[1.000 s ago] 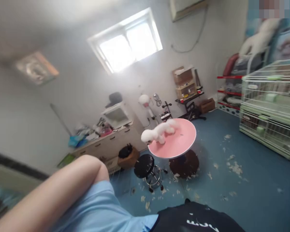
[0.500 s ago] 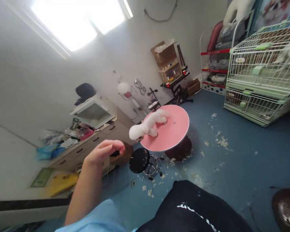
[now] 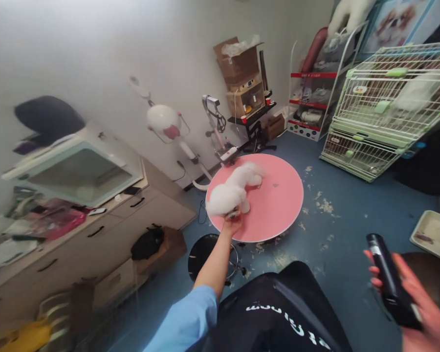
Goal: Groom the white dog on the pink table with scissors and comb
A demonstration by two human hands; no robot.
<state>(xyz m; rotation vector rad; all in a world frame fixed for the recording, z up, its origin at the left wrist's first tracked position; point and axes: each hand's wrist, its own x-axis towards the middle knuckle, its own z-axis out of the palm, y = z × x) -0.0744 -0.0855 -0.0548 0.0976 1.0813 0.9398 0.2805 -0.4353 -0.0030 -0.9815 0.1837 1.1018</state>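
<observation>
A fluffy white dog (image 3: 236,188) stands on a round pink grooming table (image 3: 278,205), its head towards me and lowered. My left hand (image 3: 232,225) is at the dog's muzzle, cupped under its chin; the fingers are partly hidden by the fur. On the right, away from the table, my right hand (image 3: 418,288) is wrapped round a black hair clipper (image 3: 390,281), held at a slant above the floor.
A black stool (image 3: 201,252) stands below my left arm. White wire cages (image 3: 385,107) with a white animal inside are at the right. A counter (image 3: 113,234) runs along the left, and a white dryer on a stand (image 3: 165,122) is behind the table. Fur clumps litter the floor.
My left hand has reached forward and right to the dog's muzzle. My right hand with the clipper has come into view. The camera has turned and moved closer to the table.
</observation>
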